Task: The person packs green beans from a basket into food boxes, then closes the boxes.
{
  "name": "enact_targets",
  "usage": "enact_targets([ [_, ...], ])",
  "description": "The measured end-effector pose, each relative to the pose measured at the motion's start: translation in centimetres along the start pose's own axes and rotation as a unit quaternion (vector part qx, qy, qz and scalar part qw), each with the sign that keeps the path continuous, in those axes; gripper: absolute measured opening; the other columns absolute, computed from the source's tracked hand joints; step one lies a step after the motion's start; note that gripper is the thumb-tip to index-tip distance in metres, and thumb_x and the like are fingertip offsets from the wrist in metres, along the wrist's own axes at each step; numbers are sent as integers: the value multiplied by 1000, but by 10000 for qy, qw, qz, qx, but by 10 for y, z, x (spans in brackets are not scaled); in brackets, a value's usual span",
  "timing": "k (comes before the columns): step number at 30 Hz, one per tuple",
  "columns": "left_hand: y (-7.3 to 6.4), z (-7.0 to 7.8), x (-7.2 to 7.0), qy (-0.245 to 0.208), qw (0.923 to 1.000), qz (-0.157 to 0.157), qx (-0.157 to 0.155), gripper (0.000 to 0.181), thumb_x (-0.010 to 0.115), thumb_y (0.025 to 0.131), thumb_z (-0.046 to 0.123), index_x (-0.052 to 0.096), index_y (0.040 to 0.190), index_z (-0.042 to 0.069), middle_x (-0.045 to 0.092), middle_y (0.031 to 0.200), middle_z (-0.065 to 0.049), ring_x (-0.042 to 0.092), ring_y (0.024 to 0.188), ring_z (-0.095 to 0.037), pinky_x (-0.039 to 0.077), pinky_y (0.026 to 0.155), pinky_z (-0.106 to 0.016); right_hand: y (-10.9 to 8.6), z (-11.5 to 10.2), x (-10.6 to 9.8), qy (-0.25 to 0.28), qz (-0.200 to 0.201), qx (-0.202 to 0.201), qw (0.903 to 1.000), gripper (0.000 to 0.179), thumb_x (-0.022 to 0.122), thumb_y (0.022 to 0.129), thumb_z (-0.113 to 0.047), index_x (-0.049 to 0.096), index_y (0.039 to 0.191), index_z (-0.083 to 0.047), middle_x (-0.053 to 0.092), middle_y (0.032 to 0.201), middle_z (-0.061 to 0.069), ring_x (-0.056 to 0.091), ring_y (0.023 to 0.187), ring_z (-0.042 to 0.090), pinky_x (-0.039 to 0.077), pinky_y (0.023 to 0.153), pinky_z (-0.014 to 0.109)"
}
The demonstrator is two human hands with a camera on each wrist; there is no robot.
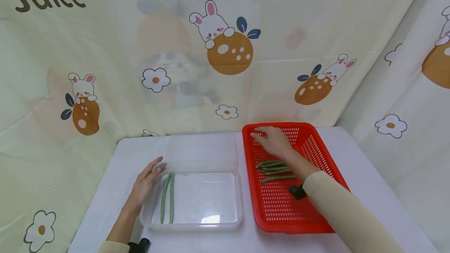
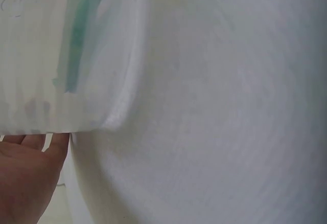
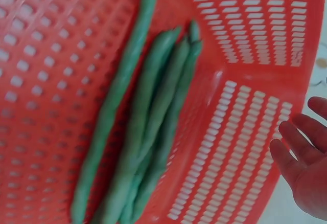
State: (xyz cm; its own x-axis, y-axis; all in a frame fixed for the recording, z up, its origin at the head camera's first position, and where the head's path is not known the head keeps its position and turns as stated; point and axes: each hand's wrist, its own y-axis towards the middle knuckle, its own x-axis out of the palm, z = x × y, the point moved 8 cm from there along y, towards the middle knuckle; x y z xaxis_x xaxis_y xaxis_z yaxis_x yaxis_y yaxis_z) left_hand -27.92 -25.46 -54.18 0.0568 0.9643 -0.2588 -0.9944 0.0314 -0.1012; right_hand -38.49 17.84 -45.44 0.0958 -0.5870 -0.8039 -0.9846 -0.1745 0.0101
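My left hand (image 1: pixel 143 184) rests against the left side of a clear plastic container (image 1: pixel 211 226), its fingers fairly straight along the far left corner. In the left wrist view the fingertips touch the container's wall from outside. Two green beans (image 1: pixel 171 198) lie lengthwise at the container's left side. Over the far left part of a red perforated basket (image 1: pixel 254 206), my right hand (image 1: pixel 273 141) reaches with fingers apart and nothing between them. Several green beans (image 3: pixel 148 127) lie in the basket below that hand, most bunched together and one apart; my right forearm hides their right ends.
Container and basket stand side by side on a white-covered table (image 1: pixel 133 155), with a narrow strip between them. A printed curtain (image 1: pixel 183 100) hangs behind the table, and another stretch closes off the right side.
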Motion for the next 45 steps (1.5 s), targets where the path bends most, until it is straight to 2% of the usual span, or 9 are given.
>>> enact_targets([
  [6,0,2,0,10,10000,-20,23,49,39,114,30,37,162,22,44,163,-15,21,161,-35,3,127,-66,0,23,1,-289,-147,104,9994,50,59,106,-38,60,146,-9,64,143,17,59,121,34,51,106,56],
  [10,0,1,0,30,10000,-25,-16,49,39,114,32,36,162,23,45,163,-15,25,159,-36,4,127,-66,-2,33,5,-376,-377,165,9984,49,59,106,-37,61,145,-8,67,138,16,61,111,31,54,103,53],
  [14,0,1,-1,21,10000,-21,-53,49,39,114,32,36,162,23,44,163,-15,26,159,-35,5,128,-65,-6,41,10,-432,-777,252,9957,49,60,105,-37,62,144,-7,73,125,16,63,99,28,55,96,50],
  [19,0,-1,-1,-11,10000,-27,-78,50,39,114,32,35,162,22,44,163,-14,27,159,-35,4,128,-65,-11,51,20,-562,-1440,424,9871,42,63,104,-35,69,135,-6,72,128,14,64,104,26,55,101,51],
  [23,0,-1,-1,-18,10000,-35,-26,50,39,114,33,36,162,22,44,163,-15,26,159,-36,4,127,-66,-14,57,25,-557,-1737,522,9818,36,66,102,-34,74,128,-10,75,119,8,64,100,23,56,97,48],
  [26,-1,1,0,-31,10000,-28,28,49,40,114,33,37,162,22,45,163,-15,26,159,-36,4,127,-67,-15,59,25,-568,-1759,498,9815,32,67,102,-33,76,125,-13,76,113,4,63,97,21,56,96,47],
  [32,-2,0,0,-77,10000,-10,-45,49,41,113,31,37,161,22,43,164,-15,16,162,-34,3,128,-65,-15,59,27,-578,-1706,474,9825,31,67,101,-32,77,122,-11,76,108,4,63,94,21,56,94,45],
  [39,-3,3,-1,-114,9999,11,98,48,41,113,30,39,161,20,47,161,-17,24,159,-36,4,127,-65,-15,58,32,-565,-1688,425,9831,20,73,98,-29,83,105,-13,76,87,0,61,83,19,53,77,34],
  [45,-3,4,0,-121,9999,-25,85,49,41,113,30,37,161,18,46,162,-18,22,160,-36,3,127,-67,-16,52,36,-590,-1848,359,9804,14,77,94,-24,84,101,-14,76,88,0,64,82,19,57,81,37],
])
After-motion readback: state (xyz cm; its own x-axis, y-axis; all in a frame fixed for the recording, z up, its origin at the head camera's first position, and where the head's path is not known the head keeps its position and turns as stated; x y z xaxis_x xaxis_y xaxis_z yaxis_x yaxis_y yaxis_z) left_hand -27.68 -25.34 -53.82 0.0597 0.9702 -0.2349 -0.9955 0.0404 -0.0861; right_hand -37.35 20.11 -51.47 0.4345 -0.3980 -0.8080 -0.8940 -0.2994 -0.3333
